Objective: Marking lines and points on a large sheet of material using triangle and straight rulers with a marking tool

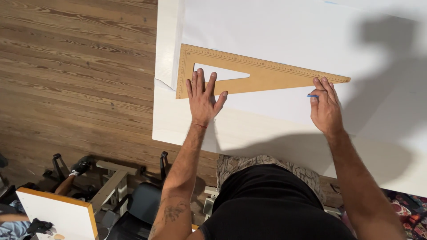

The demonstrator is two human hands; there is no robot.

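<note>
Set square (267, 73) long axis left-right, tip right; left hand (202, 100) flat, right hand (324, 106) apparently pinching pencil (312, 95).

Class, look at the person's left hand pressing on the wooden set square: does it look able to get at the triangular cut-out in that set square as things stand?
Probably yes. The left hand lies flat on the wooden set square, fingertips at the edge of the triangular cut-out, with nothing between them.

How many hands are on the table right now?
2. The left hand lies flat, pressing on the wooden triangle ruler near its cut-out. The right hand sits by the ruler's narrow tip, pinching a blue pencil against the white sheet.
</note>
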